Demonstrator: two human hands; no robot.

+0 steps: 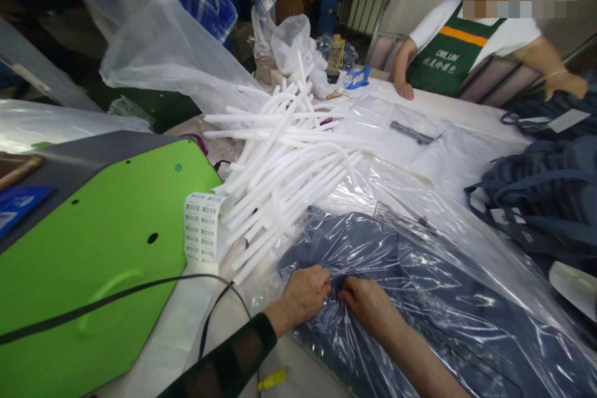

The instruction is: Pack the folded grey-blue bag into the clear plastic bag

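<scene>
A dark blue garment (pixel 368 236) lies on the table inside a clear plastic bag (pixel 448 280). My left hand (pixel 308 291) is closed on the plastic near the garment's upper left part, its fingers curled together. Just to the right, my right hand (pixel 364 298) pinches the same plastic, with a small gap between the two hands. The fingertips are partly hidden in the folds. Beyond my hands, a pile of white foam tubes (pixel 280 161) spreads over the table. A strip of barcode labels (pixel 201 230) hangs beside the green panel.
A green machine panel (pixel 112 217) fills the left, with a black cable (pixel 121 289) across it. A yellow tag (pixel 272 379) lies near the front. Across the table (pixel 433 109) stands a person in a green apron (pixel 443 62), one hand on dark garments (pixel 550 180) at right.
</scene>
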